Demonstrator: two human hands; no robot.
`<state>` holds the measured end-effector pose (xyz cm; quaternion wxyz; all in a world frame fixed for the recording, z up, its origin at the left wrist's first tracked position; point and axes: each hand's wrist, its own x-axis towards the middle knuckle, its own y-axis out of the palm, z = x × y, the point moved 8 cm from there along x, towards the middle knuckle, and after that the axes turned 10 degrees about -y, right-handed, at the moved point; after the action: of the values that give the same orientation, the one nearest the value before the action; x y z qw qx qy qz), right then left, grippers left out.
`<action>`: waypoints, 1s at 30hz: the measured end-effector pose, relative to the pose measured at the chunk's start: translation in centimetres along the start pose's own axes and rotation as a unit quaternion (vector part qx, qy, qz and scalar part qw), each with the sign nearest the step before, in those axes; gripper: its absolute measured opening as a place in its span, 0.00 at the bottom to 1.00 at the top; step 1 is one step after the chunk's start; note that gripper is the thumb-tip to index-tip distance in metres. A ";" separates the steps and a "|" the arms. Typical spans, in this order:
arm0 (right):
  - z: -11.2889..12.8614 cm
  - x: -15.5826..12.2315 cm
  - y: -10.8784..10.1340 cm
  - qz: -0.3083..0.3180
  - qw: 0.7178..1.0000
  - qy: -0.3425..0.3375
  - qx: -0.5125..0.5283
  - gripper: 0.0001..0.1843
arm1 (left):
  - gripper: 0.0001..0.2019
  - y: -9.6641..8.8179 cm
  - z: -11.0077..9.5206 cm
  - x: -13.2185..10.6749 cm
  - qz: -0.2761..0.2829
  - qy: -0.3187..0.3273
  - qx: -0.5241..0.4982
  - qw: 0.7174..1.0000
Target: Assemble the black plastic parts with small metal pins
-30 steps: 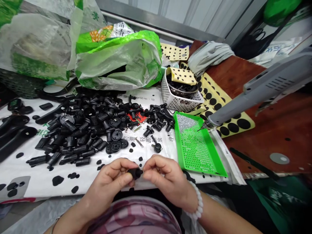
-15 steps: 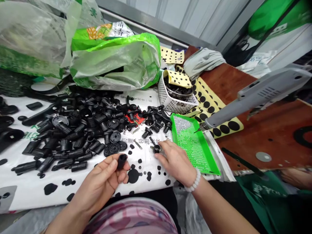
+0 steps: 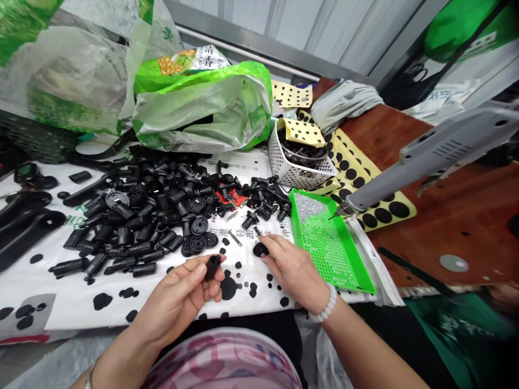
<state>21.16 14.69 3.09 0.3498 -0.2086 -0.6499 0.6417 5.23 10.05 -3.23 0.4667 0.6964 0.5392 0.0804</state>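
My left hand (image 3: 184, 294) is closed on a short black plastic sleeve (image 3: 212, 267), its hollow end tipped up between thumb and fingers. To the right, just above the white sheet, my right hand (image 3: 292, 267) pinches a small black plastic part with a round end (image 3: 260, 249) and a thin stem pointing away from me. A pile of black plastic parts (image 3: 141, 210) spreads over the sheet beyond my left hand. Small metal strips (image 3: 235, 238) lie between the pile and my right hand.
A green perforated tray (image 3: 336, 254) with tiny silver pieces lies right of my right hand. A grey electric screwdriver (image 3: 430, 154) reaches over it. Behind stand a white basket (image 3: 300, 173) and a green-and-clear plastic bag (image 3: 203, 119). Black dots cover the white sheet (image 3: 170, 294).
The round end of the part in my right hand has turned, now showing a dark face. Both hands keep their grips. The whole view has shifted slightly, moving the scene rightward.
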 end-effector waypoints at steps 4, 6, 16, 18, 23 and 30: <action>0.4 -0.1 0.1 0.000 1.000 -0.020 -0.005 0.14 | 0.11 0.2 -0.1 -0.1 -0.003 0.003 0.016 1.000; 0.6 -0.2 0.1 -0.005 0.999 -0.030 -0.019 0.18 | 0.11 0.3 -0.1 -0.1 -0.004 0.005 0.023 1.000; 2.1 -0.3 -0.1 -0.097 0.986 -0.119 0.063 0.11 | 0.10 0.5 0.0 0.0 0.001 0.011 0.046 0.999; 1.7 -0.4 -0.6 -0.125 0.981 -0.098 0.107 0.09 | 0.11 0.5 0.1 0.0 0.002 0.010 0.052 0.999; 0.4 -0.8 -2.1 -0.190 0.936 0.020 0.295 0.08 | 0.11 0.7 0.2 0.1 -0.013 0.011 0.059 0.998; 0.9 -0.5 0.1 -0.242 0.696 0.137 0.662 0.05 | 0.11 1.2 -0.1 -0.3 -0.001 0.016 0.025 1.000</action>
<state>20.82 13.73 2.94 0.6260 0.1555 -0.0295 0.7636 5.86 9.89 -2.15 0.4409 0.7057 0.5492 0.0772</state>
